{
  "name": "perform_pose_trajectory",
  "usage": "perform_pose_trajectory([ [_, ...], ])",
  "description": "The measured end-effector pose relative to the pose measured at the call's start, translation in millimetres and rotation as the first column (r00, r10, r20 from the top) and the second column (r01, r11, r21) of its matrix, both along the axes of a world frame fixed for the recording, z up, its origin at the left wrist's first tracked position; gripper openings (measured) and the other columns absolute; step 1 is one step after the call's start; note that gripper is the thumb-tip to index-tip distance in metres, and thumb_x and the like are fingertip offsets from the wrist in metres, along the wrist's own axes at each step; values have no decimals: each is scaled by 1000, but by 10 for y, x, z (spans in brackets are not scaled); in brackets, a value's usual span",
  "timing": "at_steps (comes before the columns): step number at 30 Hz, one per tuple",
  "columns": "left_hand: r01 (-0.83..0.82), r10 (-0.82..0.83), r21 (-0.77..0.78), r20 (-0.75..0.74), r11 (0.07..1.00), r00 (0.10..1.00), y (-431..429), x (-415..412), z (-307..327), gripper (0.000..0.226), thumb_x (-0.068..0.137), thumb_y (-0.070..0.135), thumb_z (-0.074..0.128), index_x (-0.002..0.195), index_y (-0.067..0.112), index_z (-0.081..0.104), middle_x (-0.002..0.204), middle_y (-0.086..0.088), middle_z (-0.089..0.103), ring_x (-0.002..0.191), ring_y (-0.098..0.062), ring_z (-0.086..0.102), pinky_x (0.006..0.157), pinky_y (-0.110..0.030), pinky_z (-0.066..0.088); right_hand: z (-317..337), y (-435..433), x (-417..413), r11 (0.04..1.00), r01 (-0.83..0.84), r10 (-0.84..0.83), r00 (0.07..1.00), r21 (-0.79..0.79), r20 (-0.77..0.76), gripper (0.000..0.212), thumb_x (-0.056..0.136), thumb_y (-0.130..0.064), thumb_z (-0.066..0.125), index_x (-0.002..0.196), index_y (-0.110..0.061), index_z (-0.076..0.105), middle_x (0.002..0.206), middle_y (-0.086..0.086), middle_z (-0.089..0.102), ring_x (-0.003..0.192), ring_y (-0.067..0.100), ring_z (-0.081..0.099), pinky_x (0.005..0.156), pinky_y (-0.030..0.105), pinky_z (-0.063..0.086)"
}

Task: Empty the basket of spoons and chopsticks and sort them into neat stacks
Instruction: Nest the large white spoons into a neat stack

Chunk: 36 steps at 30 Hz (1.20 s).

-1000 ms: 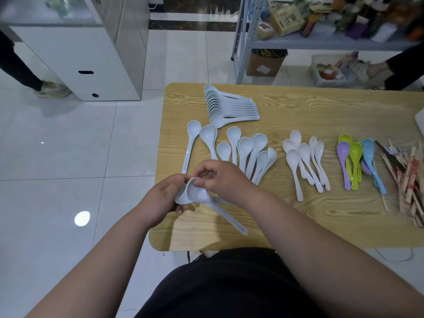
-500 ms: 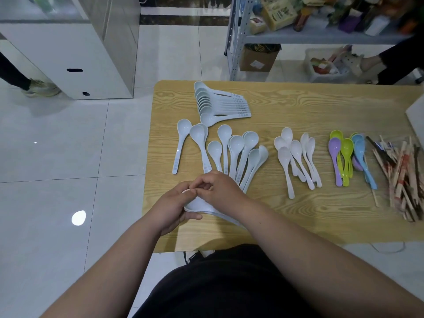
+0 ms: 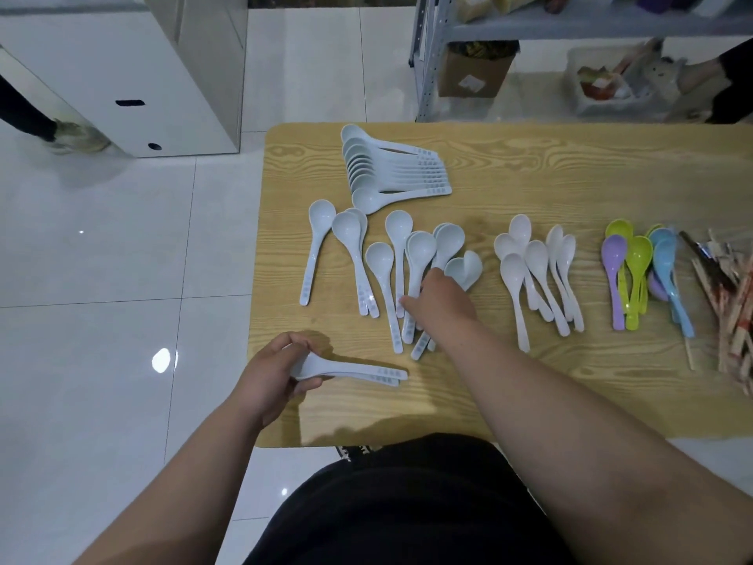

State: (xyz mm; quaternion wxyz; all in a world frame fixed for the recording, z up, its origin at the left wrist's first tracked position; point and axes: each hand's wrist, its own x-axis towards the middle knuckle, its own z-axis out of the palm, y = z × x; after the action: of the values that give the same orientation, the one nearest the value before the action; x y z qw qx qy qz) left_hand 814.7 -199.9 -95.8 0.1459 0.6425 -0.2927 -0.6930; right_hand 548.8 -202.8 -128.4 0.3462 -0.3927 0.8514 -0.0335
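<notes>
My left hand (image 3: 271,375) grips a small nested stack of pale blue spoons (image 3: 354,371) by the bowls, low over the wooden table's (image 3: 529,169) near left corner. My right hand (image 3: 442,299) reaches over the loose pale blue spoons (image 3: 391,263), its fingers on their handles; whether it holds one is unclear. A neat stack of pale blue spoons (image 3: 387,169) lies at the back. White spoons (image 3: 533,271) lie in the middle, coloured spoons (image 3: 639,271) to their right, and wrapped chopsticks (image 3: 729,303) at the right edge.
The table's left edge drops to a white tiled floor. A white cabinet (image 3: 134,75) stands back left, a metal shelf (image 3: 570,26) with a cardboard box (image 3: 474,75) behind the table. Another person's foot (image 3: 77,138) shows at far left.
My hands were together nesting spoons near the front edge. Now they have parted: the left keeps the stack, the right has reached forward to the loose spoons.
</notes>
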Motion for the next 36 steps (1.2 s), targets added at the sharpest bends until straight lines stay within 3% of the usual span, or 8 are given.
perform_pose_trajectory([
  [4,-30,30,5,-3,1000,1000,-17,-63,36,13,100,15,54,96,8,64,98,-8,58,77,-16,65,65,-29,61,51,-37,40,998,43,-46,998,44,49,25,92,-39,62,87,-17,52,84,2,64,70,19,62,54,30,44],
  [11,-73,73,37,-2,997,997,-36,-74,113,25,99,28,55,90,8,67,99,-14,60,81,-21,66,58,-29,59,215,220,70,983,147,-124,975,-114,186,33,86,-33,59,65,-16,39,59,1,44,49,17,41,49,28,31],
  [15,-106,108,65,-36,992,993,-4,-80,200,40,105,41,46,91,9,67,85,-10,67,62,-15,70,48,-25,56,407,460,145,966,129,-36,925,-224,377,11,91,-27,60,91,-16,57,78,2,63,70,18,64,57,34,51],
  [18,-118,124,91,-67,989,990,11,-84,271,46,105,47,43,95,10,67,83,-11,68,59,-17,70,45,-26,55,559,619,255,953,-6,160,860,-304,485,8,96,-27,62,102,-25,65,86,-4,71,80,6,69,78,37,59],
  [24,-155,168,136,-93,979,981,59,-98,398,56,102,57,42,113,9,67,97,-12,69,69,-21,71,50,-31,60,734,887,434,950,-147,276,810,-277,517,23,91,-37,71,114,-38,73,104,-16,70,101,-1,65,98,33,53],
  [30,-104,130,142,-192,984,973,125,-21,504,62,102,61,35,111,9,69,73,-13,68,62,-20,68,51,-29,60,893,989,507,932,-269,354,820,-243,450,28,91,-42,71,119,-45,70,104,-23,65,97,-5,62,94,29,50],
  [33,-107,139,152,-218,983,966,145,-12,560,56,103,57,38,107,9,68,74,-14,68,66,-20,69,56,-31,61,906,1036,567,962,-179,268,763,-205,589,29,90,-38,73,116,-50,68,105,-15,71,85,9,73,82,36,60],
  [36,-85,114,132,-233,988,966,146,-12,645,49,103,53,44,98,10,67,79,-14,67,73,-22,70,65,-36,62,944,1083,617,936,-287,351,755,-203,553,37,90,-32,74,120,-51,64,100,-8,72,81,9,73,76,31,59],
])
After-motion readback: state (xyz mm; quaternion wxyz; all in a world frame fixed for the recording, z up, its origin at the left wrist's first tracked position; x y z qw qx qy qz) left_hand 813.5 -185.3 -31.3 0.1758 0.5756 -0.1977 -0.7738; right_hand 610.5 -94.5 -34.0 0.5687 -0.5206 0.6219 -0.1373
